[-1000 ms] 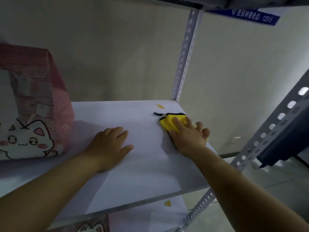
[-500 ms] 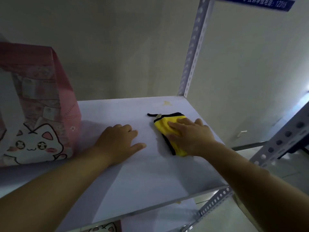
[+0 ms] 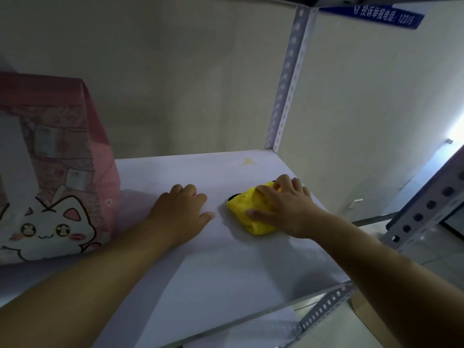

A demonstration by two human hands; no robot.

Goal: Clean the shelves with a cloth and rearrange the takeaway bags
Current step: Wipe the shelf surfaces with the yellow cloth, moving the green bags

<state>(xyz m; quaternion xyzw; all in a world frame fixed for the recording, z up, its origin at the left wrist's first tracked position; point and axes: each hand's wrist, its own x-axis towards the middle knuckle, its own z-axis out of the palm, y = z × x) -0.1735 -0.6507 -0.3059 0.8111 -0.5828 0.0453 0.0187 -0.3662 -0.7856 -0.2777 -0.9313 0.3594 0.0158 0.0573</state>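
A yellow cloth [image 3: 241, 205] with a black edge lies bunched on the white shelf [image 3: 226, 272], towards its right side. My right hand [image 3: 286, 204] is on top of it, fingers curled over the cloth and thumb against its near side, gripping it. My left hand [image 3: 180, 209] rests flat on the shelf just left of the cloth, holding nothing. A pink takeaway bag [image 3: 55, 172] with a white cartoon cat stands upright at the shelf's left end, a short gap from my left hand.
A perforated white upright [image 3: 286, 79] rises at the back right corner, with a small yellow mark [image 3: 247, 161] on the shelf before it. Another slotted upright [image 3: 426, 204] stands at the front right. A blue sign [image 3: 384, 15] hangs above. A lower shelf [image 3: 251, 332] shows below.
My right hand has slid the cloth left and then back right along the shelf, and the cloth is now bunched under curled fingers. My left hand has stayed flat in place.
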